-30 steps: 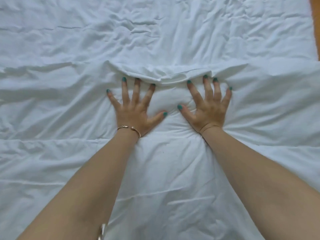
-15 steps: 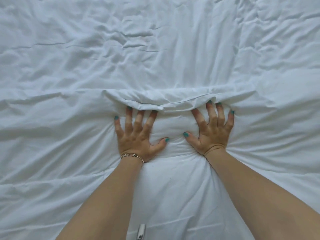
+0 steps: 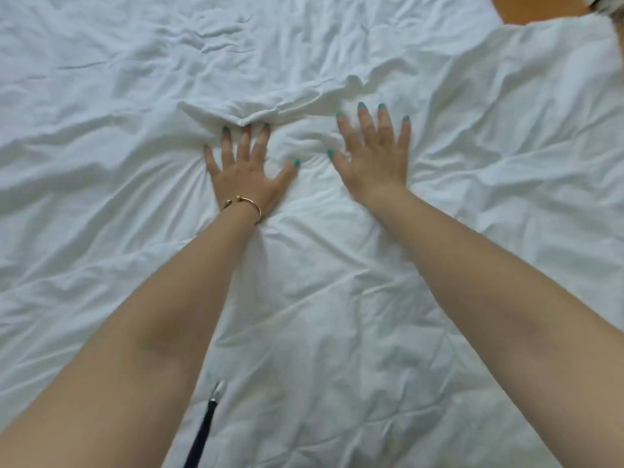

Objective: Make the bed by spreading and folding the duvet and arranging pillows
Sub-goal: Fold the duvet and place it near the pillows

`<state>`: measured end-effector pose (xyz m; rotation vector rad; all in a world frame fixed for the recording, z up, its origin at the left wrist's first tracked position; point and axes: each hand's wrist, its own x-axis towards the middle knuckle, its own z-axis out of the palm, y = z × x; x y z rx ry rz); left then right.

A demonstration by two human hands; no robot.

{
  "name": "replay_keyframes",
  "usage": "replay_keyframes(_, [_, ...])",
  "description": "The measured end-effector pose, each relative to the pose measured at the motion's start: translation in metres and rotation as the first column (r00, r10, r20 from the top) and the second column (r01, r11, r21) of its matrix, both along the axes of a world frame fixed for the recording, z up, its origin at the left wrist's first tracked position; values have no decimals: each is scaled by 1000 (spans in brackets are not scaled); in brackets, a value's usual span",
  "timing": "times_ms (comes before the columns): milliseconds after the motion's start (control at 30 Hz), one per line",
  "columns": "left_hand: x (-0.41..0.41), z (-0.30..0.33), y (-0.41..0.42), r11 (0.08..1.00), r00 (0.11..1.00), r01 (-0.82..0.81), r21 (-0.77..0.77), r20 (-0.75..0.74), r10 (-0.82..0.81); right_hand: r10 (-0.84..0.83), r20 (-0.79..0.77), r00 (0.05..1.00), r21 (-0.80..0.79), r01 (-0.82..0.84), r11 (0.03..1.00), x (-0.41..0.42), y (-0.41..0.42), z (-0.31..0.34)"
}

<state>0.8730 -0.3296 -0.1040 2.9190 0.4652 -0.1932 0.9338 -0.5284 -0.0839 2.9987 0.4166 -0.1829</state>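
A white, wrinkled duvet (image 3: 320, 298) fills almost the whole view. A raised fold of the duvet (image 3: 256, 111) runs across the middle, just beyond my fingertips. My left hand (image 3: 248, 170), with a gold bracelet at the wrist, presses flat on the duvet with fingers spread, its fingertips against the fold. My right hand (image 3: 374, 152) lies flat with straight spread fingers to the right of it, slightly blurred. No pillow is in view.
The bed's far right corner (image 3: 574, 25) shows at the top right, with brown floor (image 3: 540, 5) beyond it. A dark strap with a metal tip (image 3: 207, 423) hangs in front of the duvet at the bottom.
Both hands have pushed the fold farther away across the duvet. My right hand has slid off to the right and the fold is flatter in front of it. The view has swung toward the bed's right corner.
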Motion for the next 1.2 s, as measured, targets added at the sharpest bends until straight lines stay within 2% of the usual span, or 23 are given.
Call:
replay_keyframes(67, [-26,23,-6,999,1000,26,-44,-2,-26,-120,-108,987,91,130,987,-53,-10,17])
replay_keyframes(100, [-49,34,-16,994,998,39,-101,44,-35,-157,-169,973,139,181,974,-86,-21,21])
replay_keyframes(167, [-114,52,-52,975,986,81,-208,160,-48,-168,-219,961,187,210,960,-162,-49,26])
replay_keyframes(200, [-153,54,-74,961,983,143,-236,148,-110,-161,-212,964,176,199,964,-201,-64,28])
replay_keyframes(233, [-193,52,-95,940,973,230,-252,60,-222,-166,-226,960,139,201,970,-237,-78,29])
replay_keyframes(300, [-256,41,-122,906,896,363,-219,-185,-404,-169,-321,932,66,200,978,-290,-102,32])
replay_keyframes(367, [-276,37,-132,927,893,308,-213,-272,-360,-120,-399,909,-27,119,993,-302,-124,37])
replay_keyframes(467, [-254,48,-152,950,896,181,-253,-356,-265,-62,-434,899,-79,31,996,-273,-151,53])
replay_keyframes(567, [-218,69,-187,941,903,24,-339,-397,-166,-146,-400,905,-115,108,987,-233,-180,70])
replay_keyframes(667, [-178,76,-225,936,903,12,-351,-398,-161,-233,-402,885,-68,225,972,-178,-216,76])
replay_keyframes(833, [-94,61,-303,952,934,-47,-302,-351,-65,-304,-433,849,21,347,938,-78,-287,53])
replay_keyframes(933, [-54,54,-352,968,948,-42,-246,-317,-39,-187,-424,886,26,218,976,-61,-333,41])
replay_keyframes(1033, [-6,44,-399,986,970,22,-166,-236,-61,-78,-367,927,17,91,996,-46,-394,25])
replay_keyframes(1100, [21,42,-416,978,951,194,-79,-231,-207,-187,-376,908,-14,196,980,-39,-427,16])
replay_keyframes(1167, [43,42,-417,879,867,475,35,-191,-461,-304,-399,865,-34,318,948,-28,-442,11])
replay_keyframes(1200, [54,42,-412,813,817,573,106,-145,-558,-302,-385,872,-19,319,947,-16,-441,11])
